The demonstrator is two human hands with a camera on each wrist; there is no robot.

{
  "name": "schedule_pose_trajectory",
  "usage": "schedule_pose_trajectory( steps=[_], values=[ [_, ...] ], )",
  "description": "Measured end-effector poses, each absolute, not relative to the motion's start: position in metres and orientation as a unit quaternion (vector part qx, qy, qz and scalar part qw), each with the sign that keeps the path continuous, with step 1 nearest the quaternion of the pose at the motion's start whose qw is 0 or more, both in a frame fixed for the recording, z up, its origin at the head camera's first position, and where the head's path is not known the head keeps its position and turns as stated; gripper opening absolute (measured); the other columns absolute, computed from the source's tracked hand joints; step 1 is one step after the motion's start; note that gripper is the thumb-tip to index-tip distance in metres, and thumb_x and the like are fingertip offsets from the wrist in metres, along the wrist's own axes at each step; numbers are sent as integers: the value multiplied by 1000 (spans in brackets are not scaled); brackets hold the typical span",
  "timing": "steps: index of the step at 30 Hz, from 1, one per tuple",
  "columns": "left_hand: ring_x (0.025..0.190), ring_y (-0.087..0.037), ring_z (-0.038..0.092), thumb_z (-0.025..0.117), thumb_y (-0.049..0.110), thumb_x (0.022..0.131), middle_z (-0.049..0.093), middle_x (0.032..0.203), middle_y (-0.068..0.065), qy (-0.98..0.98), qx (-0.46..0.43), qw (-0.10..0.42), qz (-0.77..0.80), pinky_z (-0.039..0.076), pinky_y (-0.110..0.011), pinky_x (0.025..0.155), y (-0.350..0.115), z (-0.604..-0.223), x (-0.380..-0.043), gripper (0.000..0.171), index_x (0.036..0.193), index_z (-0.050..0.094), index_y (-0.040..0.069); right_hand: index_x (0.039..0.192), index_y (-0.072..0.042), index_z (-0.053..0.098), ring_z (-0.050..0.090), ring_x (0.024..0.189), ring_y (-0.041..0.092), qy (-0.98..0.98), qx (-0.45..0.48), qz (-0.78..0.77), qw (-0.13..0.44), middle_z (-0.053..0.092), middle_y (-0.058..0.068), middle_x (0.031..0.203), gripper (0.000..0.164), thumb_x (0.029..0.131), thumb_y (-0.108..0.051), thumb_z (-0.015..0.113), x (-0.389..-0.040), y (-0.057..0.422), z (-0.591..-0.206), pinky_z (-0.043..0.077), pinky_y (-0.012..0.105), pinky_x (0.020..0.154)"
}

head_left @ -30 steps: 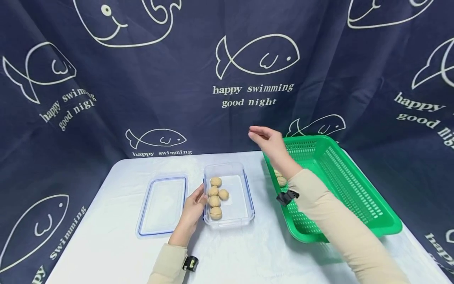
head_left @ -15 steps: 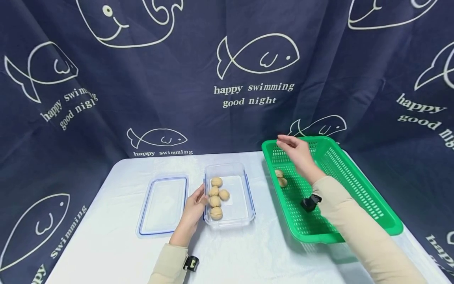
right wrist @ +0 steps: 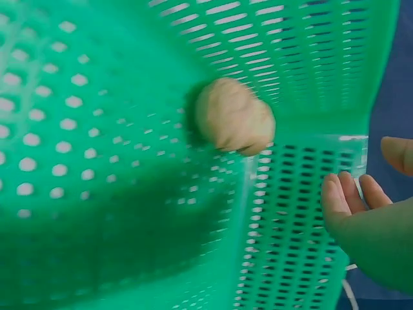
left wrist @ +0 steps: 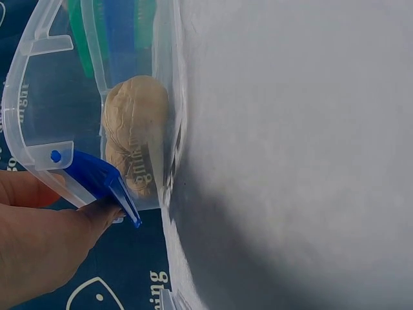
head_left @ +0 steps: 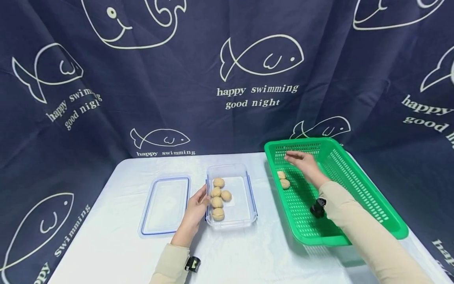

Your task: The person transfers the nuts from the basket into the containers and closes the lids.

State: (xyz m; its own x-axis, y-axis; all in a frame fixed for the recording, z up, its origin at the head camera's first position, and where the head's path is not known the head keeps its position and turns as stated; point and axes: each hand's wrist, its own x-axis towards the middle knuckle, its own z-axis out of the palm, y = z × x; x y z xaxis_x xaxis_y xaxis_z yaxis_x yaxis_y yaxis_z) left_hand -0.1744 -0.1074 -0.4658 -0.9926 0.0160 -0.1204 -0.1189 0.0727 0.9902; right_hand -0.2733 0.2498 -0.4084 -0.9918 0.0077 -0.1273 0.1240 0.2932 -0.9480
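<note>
So on my end the right hand (head_left: 304, 162) is over the green basket (head_left: 319, 240), right of centre in the head view. Its fingers are loosely bent with the thumb well apart, and there's nothing between them. Just to its lower left, two walnuts (head_left: 285, 184) sit side by side along the basket's left wall; they're kinda blurry in my right wrist feed.

The left hand (head_left: 195, 207) is near the middle of the frame, pinching the left edge of the clear container (head_left: 242, 201). My left wrist view shows the thumb against a blue latch (left wrist: 103, 177), fingers on the other side of the rim. Inside I count five walnuts (head_left: 217, 202): four in a column along the left wall, and one just to the right of it.

Further out, the blue-edged lid (head_left: 166, 205) lies flat left of the container, all of it on a white-covered table (head_left: 227, 256). Behind everything, filling the upper part of the frame, hangs a navy curtain (head_left: 170, 79) with fish outlines and "happy swimming good night" lettering.
</note>
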Motion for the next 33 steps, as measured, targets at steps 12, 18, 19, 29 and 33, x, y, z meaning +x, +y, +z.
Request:
schedule_pose_trajectory(
  steps=[12, 18, 19, 29, 33],
  values=[
    [140, -39, 28, 44, 5, 100, 31, 151, -25, 729, -32, 52, 682, 24, -47, 116, -106, -464, -176, 51, 148, 29, -2, 144, 9, 32, 35, 135, 40, 803, 18, -574, 159, 34, 29, 147, 54, 99, -13, 53, -283, 268, -435, 34, 43, 113],
    [140, -39, 28, 44, 5, 100, 31, 151, -26, 728, -27, 53, 683, 23, -47, 116, -105, -464, -177, 51, 148, 29, -3, 143, 9, 34, 40, 132, 39, 811, 4, -554, 187, 39, 29, 144, 54, 98, -14, 55, -285, 275, -444, 35, 43, 112],
    [140, -39, 28, 44, 5, 100, 31, 150, -26, 728, -28, 53, 683, 24, -47, 116, -105, -465, -177, 51, 148, 29, -3, 143, 9, 35, 42, 131, 39, 812, 2, -552, 189, 40, 28, 144, 54, 98, -14, 55, -285, 276, -445, 36, 44, 112],
    [140, -38, 28, 44, 4, 100, 31, 150, -26, 727, -29, 50, 684, 24, -47, 116, -106, -467, -177, 51, 148, 29, -4, 138, 6, 46, 44, 129, 39, 847, -16, -497, 185, 48, 25, 139, 58, 92, -21, 67, -289, 271, -450, 40, 49, 108],
    [140, -38, 28, 44, 4, 100, 31, 150, -26, 727, -30, 49, 684, 24, -47, 116, -107, -467, -177, 51, 148, 29, -4, 134, 5, 52, 46, 126, 40, 863, -16, -474, 172, 51, 24, 136, 56, 89, -23, 70, -291, 268, -453, 42, 50, 105]
  ],
)
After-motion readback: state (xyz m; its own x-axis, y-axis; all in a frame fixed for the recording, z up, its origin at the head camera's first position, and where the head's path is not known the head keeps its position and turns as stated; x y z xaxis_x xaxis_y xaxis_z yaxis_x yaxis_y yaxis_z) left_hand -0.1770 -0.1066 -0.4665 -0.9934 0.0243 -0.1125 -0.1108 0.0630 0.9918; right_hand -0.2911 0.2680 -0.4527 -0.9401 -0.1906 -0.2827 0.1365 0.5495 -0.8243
